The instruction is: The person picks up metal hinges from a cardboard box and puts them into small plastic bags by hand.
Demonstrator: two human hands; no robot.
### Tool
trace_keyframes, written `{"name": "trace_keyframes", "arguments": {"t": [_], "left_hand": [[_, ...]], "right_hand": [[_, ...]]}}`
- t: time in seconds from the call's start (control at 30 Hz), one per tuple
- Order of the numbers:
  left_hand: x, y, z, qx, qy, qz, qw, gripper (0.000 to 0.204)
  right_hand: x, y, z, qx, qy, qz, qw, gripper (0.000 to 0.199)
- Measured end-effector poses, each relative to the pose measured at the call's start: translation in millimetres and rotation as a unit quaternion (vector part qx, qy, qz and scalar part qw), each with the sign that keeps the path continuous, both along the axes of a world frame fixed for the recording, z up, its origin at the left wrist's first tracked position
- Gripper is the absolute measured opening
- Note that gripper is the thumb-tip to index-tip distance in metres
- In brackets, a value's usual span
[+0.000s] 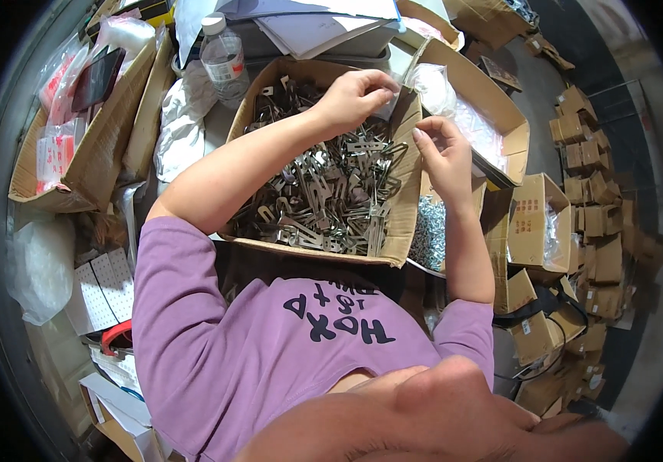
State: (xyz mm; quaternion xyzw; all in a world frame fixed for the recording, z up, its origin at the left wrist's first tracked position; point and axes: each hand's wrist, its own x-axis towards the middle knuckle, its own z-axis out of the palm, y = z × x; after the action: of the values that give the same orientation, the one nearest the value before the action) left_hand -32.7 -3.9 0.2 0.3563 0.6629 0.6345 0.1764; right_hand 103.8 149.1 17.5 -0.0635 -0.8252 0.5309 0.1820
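Head: right hand [445, 158] near box edge [402, 189].

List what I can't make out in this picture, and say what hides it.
- Head view, left hand's grip: its own curled fingers hide whether it holds anything.
- Head view, heap of metal clips: the left forearm covers part of it.
- Head view, silver pieces beside the right forearm: too small to identify.
- Head view, upper-right cardboard box: cut off by the picture's upper edge.

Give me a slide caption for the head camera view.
Bare left hand over, and bare right hand beside, an open brown cardboard box of silver metal clips.
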Motion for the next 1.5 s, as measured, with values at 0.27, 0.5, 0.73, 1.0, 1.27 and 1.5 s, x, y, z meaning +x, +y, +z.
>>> {"name": "trace_keyframes", "arguments": {"t": [0.27,0.5,0.73,1.0,1.27,1.5], "left_hand": [[9,2,1,-0.060,0.064,-0.029,0.996,0.015],[10,-1,4,-0.069,0.046,-0.041,0.996,0.011],[9,-1,-5,-0.069,0.186,-0.028,0.980,0.014],[11,-4,6,-0.059,0.271,0.006,0.961,0.023],[13,-2,3,-0.015,0.290,-0.032,0.956,0.023],[13,0,-2,-0.101,0.391,0.010,0.915,0.035]], "right_hand": [[-4,2,-6,0.062,0.063,0.011,0.996,0.015],[-1,5,-4,0.053,0.076,0.016,0.996,0.015],[0,-6,13,0.183,0.128,0.050,0.973,0.017],[-2,-8,20,0.233,0.075,0.035,0.969,0.017],[-2,-7,18,0.271,0.008,0.089,0.959,0.028],[-9,-25,21,0.368,-0.011,0.159,0.916,0.028]]}}
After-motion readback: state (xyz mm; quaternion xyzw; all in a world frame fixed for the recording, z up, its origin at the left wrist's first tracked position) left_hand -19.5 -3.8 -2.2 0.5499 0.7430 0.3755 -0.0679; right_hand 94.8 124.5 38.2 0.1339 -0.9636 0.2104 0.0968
